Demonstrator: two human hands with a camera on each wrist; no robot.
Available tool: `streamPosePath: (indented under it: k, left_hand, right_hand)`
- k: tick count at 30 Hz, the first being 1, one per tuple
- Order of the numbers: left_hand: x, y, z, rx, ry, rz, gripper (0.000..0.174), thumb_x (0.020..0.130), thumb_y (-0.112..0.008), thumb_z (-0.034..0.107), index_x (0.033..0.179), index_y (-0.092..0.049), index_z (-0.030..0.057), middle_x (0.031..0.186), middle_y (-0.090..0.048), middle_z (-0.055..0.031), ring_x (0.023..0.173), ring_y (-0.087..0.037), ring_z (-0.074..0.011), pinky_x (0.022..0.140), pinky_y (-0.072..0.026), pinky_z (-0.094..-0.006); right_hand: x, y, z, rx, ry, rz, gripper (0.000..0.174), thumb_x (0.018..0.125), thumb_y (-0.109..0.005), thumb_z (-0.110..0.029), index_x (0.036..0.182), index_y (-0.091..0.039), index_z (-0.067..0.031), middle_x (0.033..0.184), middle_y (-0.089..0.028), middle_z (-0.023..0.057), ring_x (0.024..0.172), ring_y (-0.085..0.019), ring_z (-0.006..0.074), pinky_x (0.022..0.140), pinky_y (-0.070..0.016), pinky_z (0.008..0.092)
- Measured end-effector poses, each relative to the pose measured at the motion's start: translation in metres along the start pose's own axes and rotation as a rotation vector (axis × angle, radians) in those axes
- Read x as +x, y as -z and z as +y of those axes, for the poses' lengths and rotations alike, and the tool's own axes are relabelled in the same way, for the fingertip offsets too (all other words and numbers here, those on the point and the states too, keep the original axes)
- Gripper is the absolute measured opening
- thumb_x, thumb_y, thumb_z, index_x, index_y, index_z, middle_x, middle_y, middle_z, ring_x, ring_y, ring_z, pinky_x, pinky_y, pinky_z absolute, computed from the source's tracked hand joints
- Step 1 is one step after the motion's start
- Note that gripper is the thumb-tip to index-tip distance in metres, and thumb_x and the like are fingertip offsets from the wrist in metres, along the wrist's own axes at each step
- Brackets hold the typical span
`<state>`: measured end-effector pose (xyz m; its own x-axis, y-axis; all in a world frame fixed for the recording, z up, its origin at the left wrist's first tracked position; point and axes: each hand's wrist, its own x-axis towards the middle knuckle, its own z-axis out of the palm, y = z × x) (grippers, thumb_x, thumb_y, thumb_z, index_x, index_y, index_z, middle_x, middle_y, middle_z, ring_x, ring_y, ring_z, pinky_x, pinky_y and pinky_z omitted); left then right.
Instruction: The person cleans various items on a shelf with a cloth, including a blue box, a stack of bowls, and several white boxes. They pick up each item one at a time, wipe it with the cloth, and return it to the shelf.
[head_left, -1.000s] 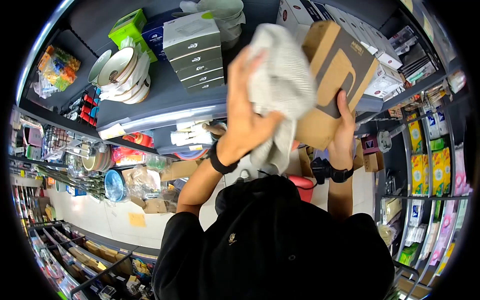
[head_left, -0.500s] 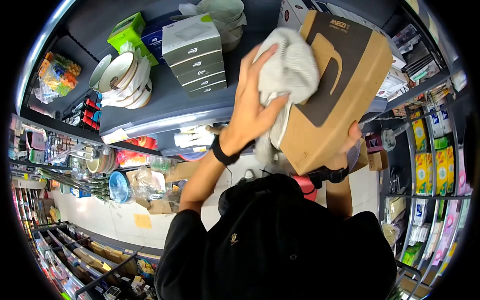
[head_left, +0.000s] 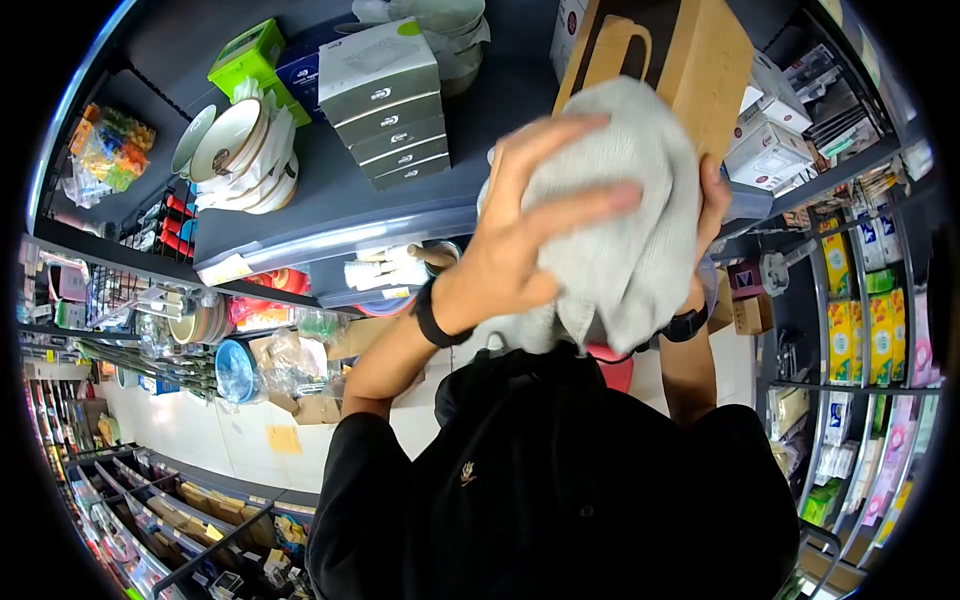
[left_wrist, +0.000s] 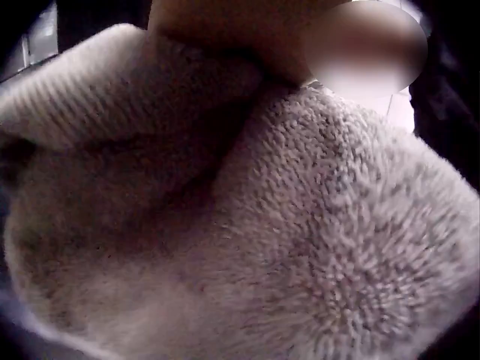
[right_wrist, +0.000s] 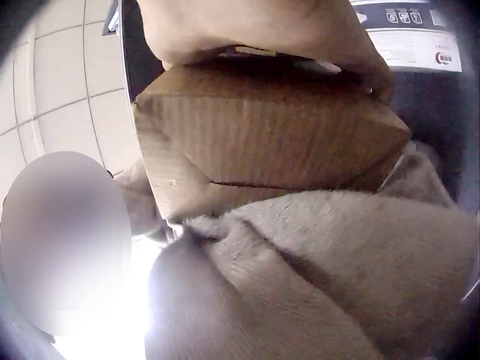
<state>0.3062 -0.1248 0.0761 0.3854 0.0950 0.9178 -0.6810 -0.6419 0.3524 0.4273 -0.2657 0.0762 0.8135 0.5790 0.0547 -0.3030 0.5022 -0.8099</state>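
A light grey ribbed cloth (head_left: 625,230) is bunched in front of a brown and black cardboard box (head_left: 715,75) in the head view. My left hand (head_left: 510,240) grips the cloth, fingers spread across its near side. My right hand (head_left: 708,225) holds the box by its right side, partly behind the cloth. Folds of the cloth (left_wrist: 345,240) fill the left wrist view, below part of the hand (left_wrist: 232,30). In the right wrist view, fingers of the right hand (right_wrist: 262,30) curl over the box (right_wrist: 270,142), and the cloth (right_wrist: 322,270) touches its end.
On the dark shelf (head_left: 300,215) stand stacked grey boxes (head_left: 385,105), wrapped bowls (head_left: 240,155) and a green box (head_left: 248,55). White boxes (head_left: 770,150) are at the right. Below, a blue basin (head_left: 236,370) and opened cartons sit on the floor.
The box has moved up and away, its top now near the upper edge. The cloth has spread wider and shifted right, covering the box's lower part. My left hand has moved right with it.
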Motion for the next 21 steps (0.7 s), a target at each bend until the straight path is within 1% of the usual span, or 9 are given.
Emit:
streamPosePath:
  k: [1,5,8,9,12,13,15,18,21]
  left_hand:
    - [0.010,0.005,-0.003,0.012,0.033,-0.045,0.066,0.063,-0.061,-0.002,0.128,-0.061,0.0103,0.142,-0.045,-0.0245,0.130,-0.043,-0.0434,0.109,-0.0327,-0.0508]
    - [0.018,0.008,-0.017,-0.057,0.236,0.054,0.073,0.064,-0.060,-0.003,0.135,-0.049,0.0059,0.144,-0.043,-0.0226,0.140,-0.032,-0.0412,0.114,-0.0291,-0.0485]
    - [0.012,0.002,0.001,-0.029,0.203,0.005,0.072,0.064,-0.060,-0.004,0.134,-0.049,0.0063,0.143,-0.044,-0.0225,0.141,-0.031,-0.0418,0.114,-0.0289,-0.0507]
    - [0.008,0.001,0.009,0.032,0.103,-0.039,0.069,0.064,-0.059,-0.005,0.132,-0.052,0.0063,0.142,-0.044,-0.0246,0.142,-0.030,-0.0441,0.114,-0.0289,-0.0533]
    - [-0.012,-0.014,0.016,0.049,0.112,-0.004,0.060,0.065,-0.064,-0.003,0.123,-0.064,0.0121,0.146,-0.037,-0.0257,0.138,-0.032,-0.0484,0.111,-0.0330,-0.0548]
    - [-0.013,-0.017,0.016,0.171,0.109,0.002,0.061,0.065,-0.071,0.001,0.124,-0.065,0.0170,0.148,-0.033,-0.0249,0.135,-0.035,-0.0488,0.108,-0.0357,-0.0550]
    - [-0.011,-0.016,0.016,0.329,0.064,-0.022,0.064,0.065,-0.070,-0.001,0.126,-0.062,0.0168,0.148,-0.033,-0.0267,0.135,-0.036,-0.0480,0.109,-0.0351,-0.0533]
    - [0.000,-0.013,0.014,0.516,0.013,0.022,0.067,0.063,-0.072,0.001,0.127,-0.064,0.0199,0.144,-0.039,-0.0261,0.129,-0.042,-0.0485,0.105,-0.0396,-0.0529]
    - [0.011,-0.006,0.016,0.323,0.164,0.123,0.066,0.069,-0.064,-0.004,0.132,-0.056,0.0116,0.141,-0.044,-0.0254,0.123,-0.050,-0.0423,0.103,-0.0436,-0.0399]
  right_hand:
    - [-0.001,0.004,0.003,-0.056,0.043,-0.014,0.072,0.087,-0.053,-0.057,0.138,-0.048,-0.0067,0.131,-0.056,0.0168,0.118,-0.055,0.0291,0.102,-0.0447,0.0420]
    - [-0.014,0.000,0.003,-0.186,0.054,-0.110,0.061,0.089,-0.053,-0.046,0.130,-0.051,-0.0011,0.125,-0.059,0.0171,0.113,-0.059,0.0269,0.098,-0.0488,0.0391]
    - [-0.009,0.007,0.009,-0.155,0.042,-0.112,0.061,0.090,-0.053,-0.046,0.131,-0.051,-0.0003,0.126,-0.059,0.0187,0.114,-0.059,0.0269,0.099,-0.0482,0.0389]
    - [-0.001,0.013,0.011,-0.085,0.108,-0.080,0.063,0.090,-0.053,-0.048,0.132,-0.051,0.0000,0.126,-0.059,0.0187,0.114,-0.059,0.0262,0.098,-0.0482,0.0382]
    - [-0.002,0.002,-0.001,0.009,0.149,-0.081,0.062,0.093,-0.052,-0.047,0.131,-0.050,0.0023,0.125,-0.059,0.0172,0.113,-0.059,0.0242,0.098,-0.0469,0.0374]
    - [0.001,0.000,-0.004,-0.163,0.273,-0.081,0.067,0.090,-0.058,-0.041,0.138,-0.042,0.0033,0.133,-0.053,0.0184,0.120,-0.053,0.0252,0.103,-0.0415,0.0364]
    - [0.003,-0.001,0.000,-0.388,0.439,-0.049,0.084,0.086,-0.066,-0.035,0.149,-0.027,0.0052,0.144,-0.040,0.0202,0.132,-0.041,0.0275,0.109,-0.0327,0.0362]
    - [-0.007,-0.010,0.005,-0.542,0.603,0.013,0.093,0.085,-0.069,-0.037,0.152,-0.020,0.0053,0.146,-0.037,0.0198,0.133,-0.040,0.0283,0.110,-0.0318,0.0382]
    - [-0.020,-0.013,0.004,-0.520,0.621,-0.010,0.099,0.082,-0.071,-0.039,0.152,-0.017,0.0050,0.146,-0.036,0.0197,0.133,-0.040,0.0281,0.111,-0.0315,0.0400]
